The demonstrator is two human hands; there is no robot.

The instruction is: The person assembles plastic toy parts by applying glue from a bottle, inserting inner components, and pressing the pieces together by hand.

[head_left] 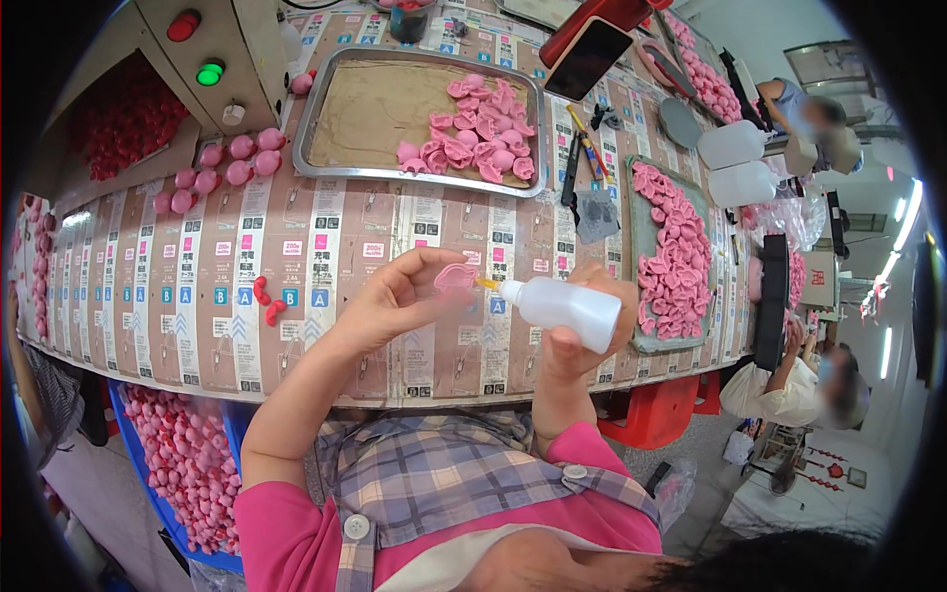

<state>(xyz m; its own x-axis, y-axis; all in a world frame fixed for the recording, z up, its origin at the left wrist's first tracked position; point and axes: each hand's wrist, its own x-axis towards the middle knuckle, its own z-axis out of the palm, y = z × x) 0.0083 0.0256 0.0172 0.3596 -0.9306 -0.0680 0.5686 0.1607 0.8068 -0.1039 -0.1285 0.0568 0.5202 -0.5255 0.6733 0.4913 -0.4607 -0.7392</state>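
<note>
Between the thumb and fingers of my left hand [400, 301] is a pink molded piece [456, 279] with a ruffled rim. My right hand [600, 306] grips a white squeeze bottle [567, 311], tilted on its side. Its thin yellow nozzle [486, 283] points left and meets the edge of the pink piece; whether a drop is coming out is too small to tell. Two small red curved pieces [266, 301] lie on the table to the left of my left hand. Farther off, a metal tray [365, 118] holds a heap of similar pink pieces [483, 133].
Another tray [663, 340] of pink pieces lies at right. Several pink balls [210, 183] sit beside a metal machine [237, 59] with red and green buttons. A phone [589, 59], pens [587, 143] and a grey cloth [597, 215] lie beyond. A blue crate [148, 474] stands below left. Other people work at right.
</note>
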